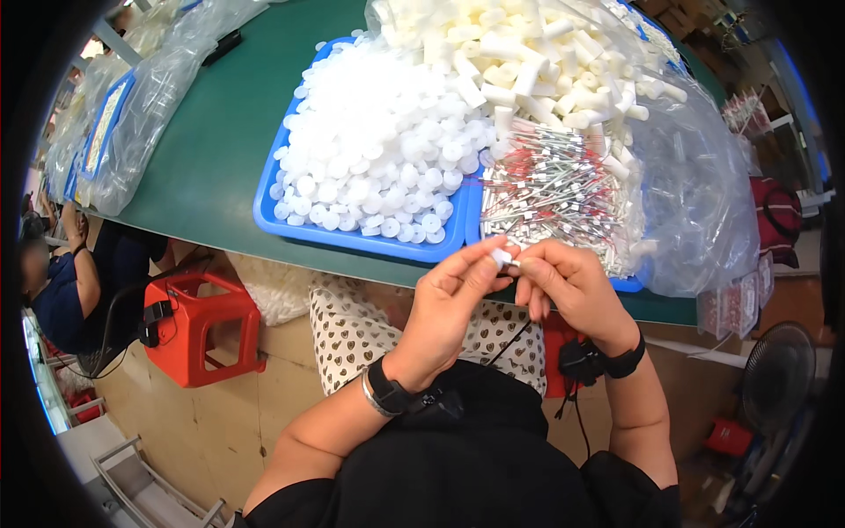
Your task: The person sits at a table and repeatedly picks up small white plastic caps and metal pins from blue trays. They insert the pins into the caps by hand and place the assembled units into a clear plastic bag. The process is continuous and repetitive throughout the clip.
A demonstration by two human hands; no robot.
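Note:
Both hands meet just in front of the blue trays at the table's near edge. My left hand (451,304) pinches a small white plastic piece (501,257) between thumb and fingertips. Opposite it, my right hand (570,286) is closed, its thumb and forefinger at the end of that piece; what it grips is mostly hidden. Behind the left hand, a blue tray (352,244) is heaped with round white translucent plastic discs (370,150). Beyond the right hand, thin metal rods (550,189) with red and white parts lie piled in a second tray.
Cream foam cylinders (528,66) are heaped at the back, beside a clear plastic bag (691,194). Another bag lies on the green table (216,150) at far left. A red stool (198,326) and a seated person (70,282) are left; a fan (779,374) stands right.

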